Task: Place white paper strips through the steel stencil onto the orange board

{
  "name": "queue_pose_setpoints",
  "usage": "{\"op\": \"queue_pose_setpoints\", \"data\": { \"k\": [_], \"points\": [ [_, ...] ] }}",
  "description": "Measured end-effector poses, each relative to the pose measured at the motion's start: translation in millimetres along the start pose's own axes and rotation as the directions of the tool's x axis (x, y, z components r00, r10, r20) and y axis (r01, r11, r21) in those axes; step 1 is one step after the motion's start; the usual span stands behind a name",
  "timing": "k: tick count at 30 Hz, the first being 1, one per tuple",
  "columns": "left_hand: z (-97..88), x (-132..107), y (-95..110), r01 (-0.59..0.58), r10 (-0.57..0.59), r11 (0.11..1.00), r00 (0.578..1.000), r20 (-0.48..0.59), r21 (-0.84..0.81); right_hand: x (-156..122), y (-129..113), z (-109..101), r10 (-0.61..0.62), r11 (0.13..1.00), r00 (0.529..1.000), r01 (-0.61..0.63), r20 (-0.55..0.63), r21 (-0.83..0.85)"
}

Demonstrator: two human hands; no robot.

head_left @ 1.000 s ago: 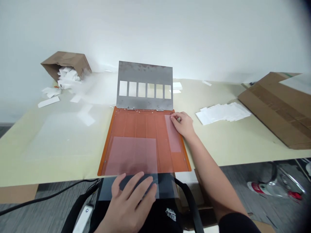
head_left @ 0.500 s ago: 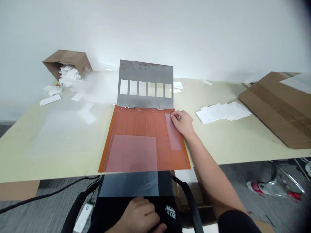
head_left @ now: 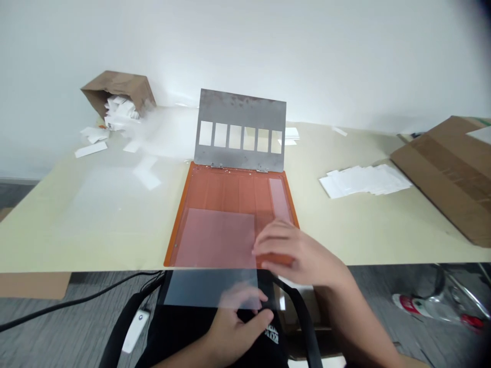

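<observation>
An orange board lies at the table's front edge, hinged to a raised grey metal plate with a row of rectangular cut-outs. On the board, a large translucent sheet hangs over the front edge toward my lap. A narrow translucent strip lies along the board's right side. My right hand, blurred, hovers over the lower right of the board with fingers loosely bent and apart, holding nothing visible. My left hand is at the sheet's overhanging lower right corner, thumb and fingers apart; whether it touches the sheet is unclear.
A tipped paper bag spills white pieces at the back left. Clear film covers the table's left part. White cards lie fanned on the right beside a large cardboard box. Chair arms flank my lap.
My right hand has left the narrow strip's top end and come down and toward me. My left hand has risen from my lap to the large sheet's corner, its fingers spreading.
</observation>
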State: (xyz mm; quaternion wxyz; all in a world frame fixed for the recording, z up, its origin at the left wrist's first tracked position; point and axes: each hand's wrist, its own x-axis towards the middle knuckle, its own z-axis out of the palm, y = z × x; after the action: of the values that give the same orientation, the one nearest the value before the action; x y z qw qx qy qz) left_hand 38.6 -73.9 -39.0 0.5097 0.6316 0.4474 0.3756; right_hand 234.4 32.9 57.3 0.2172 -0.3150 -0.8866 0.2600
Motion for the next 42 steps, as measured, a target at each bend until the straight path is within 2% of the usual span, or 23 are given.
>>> {"op": "queue_pose_setpoints", "data": {
  "k": [2, 4, 9, 13, 15, 18, 22, 26, 31, 36, 40, 42],
  "points": [
    [1.4, 2.5, 4.9, -0.030, 0.030, 0.999, 0.998, -0.051, -0.014, -7.0, -16.8, 3.8, -0.009, 1.000, 0.996, 0.009, 0.087, 0.003],
    [1.2, 4.7, 9.2, -0.061, 0.058, 0.997, 0.995, -0.081, -0.039, -11.6, -25.8, 6.0, -0.008, 1.000, 0.994, 0.009, 0.106, -0.013],
    [-9.6, 13.2, 21.7, -0.161, 0.160, 0.983, 0.987, -0.009, -0.086, -13.4, -33.9, 7.1, -0.054, 0.996, 0.998, 0.055, 0.027, -0.065],
    [-24.4, 20.0, 31.4, -0.249, 0.250, 0.968, 0.968, 0.023, -0.024, -11.3, -38.6, 7.0, -0.102, 0.991, 0.994, 0.098, -0.034, -0.094],
    [-31.2, 21.6, 34.8, -0.323, 0.323, 0.945, 0.946, 0.012, 0.057, -10.4, -40.9, 6.9, -0.096, 0.989, 0.994, 0.089, -0.053, -0.117],
    [-39.2, 23.0, 39.6, -0.439, 0.459, 0.869, 0.887, -0.042, 0.227, -9.1, -44.5, 6.9, -0.095, 0.982, 0.993, 0.081, -0.076, -0.170],
    [-44.1, 24.7, 45.8, -0.489, 0.573, 0.765, 0.814, -0.096, 0.419, -6.5, -50.2, 7.5, -0.136, 0.965, 0.984, 0.105, -0.115, -0.242],
    [-43.2, 25.4, 47.3, -0.508, 0.616, 0.718, 0.782, -0.094, 0.476, -3.8, -55.5, 10.0, -0.131, 0.955, 0.978, 0.079, -0.166, -0.285],
    [-41.1, 23.0, 42.1, -0.532, 0.653, 0.700, 0.747, -0.126, 0.476, -1.9, -58.6, 15.8, -0.177, 0.948, 0.960, 0.107, -0.216, -0.300],
    [-40.0, 20.3, 39.6, -0.515, 0.639, 0.705, 0.759, -0.123, 0.487, -1.0, -58.1, 21.7, -0.182, 0.949, 0.959, 0.113, -0.218, -0.296],
    [-38.8, 20.7, 40.9, -0.514, 0.648, 0.692, 0.752, -0.122, 0.506, -0.6, -56.0, 26.2, -0.170, 0.952, 0.964, 0.108, -0.204, -0.285],
    [-39.4, 19.7, 41.0, -0.523, 0.636, 0.717, 0.761, -0.128, 0.461, -0.4, -55.3, 28.3, -0.178, 0.954, 0.961, 0.115, -0.211, -0.278]
  ]
}}
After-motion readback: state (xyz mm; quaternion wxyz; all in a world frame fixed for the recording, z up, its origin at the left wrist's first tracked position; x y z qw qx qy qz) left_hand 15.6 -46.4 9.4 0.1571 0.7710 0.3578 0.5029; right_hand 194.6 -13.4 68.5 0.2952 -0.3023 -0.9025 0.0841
